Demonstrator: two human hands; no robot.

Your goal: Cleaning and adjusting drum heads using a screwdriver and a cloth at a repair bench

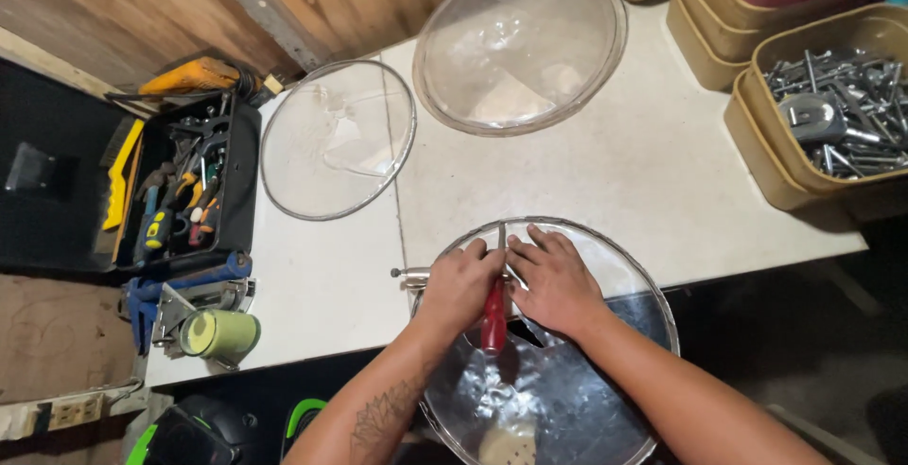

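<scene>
Beneath both sets of fingers lies a large round clear-plastic dome cover (567, 370), resting half on the pale worktop (624, 181) and half over its near edge, so the rim nearest the person hangs unsupported.

Head view. Left hand (461, 287) is curled shut around a red-handled screwdriver (494, 318), whose shaft runs up past the fingertips toward the far rim of the cover; the grip looks set for downward pressure. Right hand (556, 280) lies flat and spread, fingers extended, holding nothing but pressing on the cover just beside the screwdriver, apparently to steady it. A small metal fitting with a knobbed end (409, 277) protrudes just left of the left fingers at the cover's rim.

Beyond the fingertips the worktop shows open room before two further clear round covers (338, 139) (520, 44). Well left of the left hand sits an open black toolbox of hand tools (189, 191), with a green-yellow cylindrical canister (219, 333) near the table edge. Far right of the right fingers stand tan plastic tubs of bolts and metal hardware (832, 115), well apart.
</scene>
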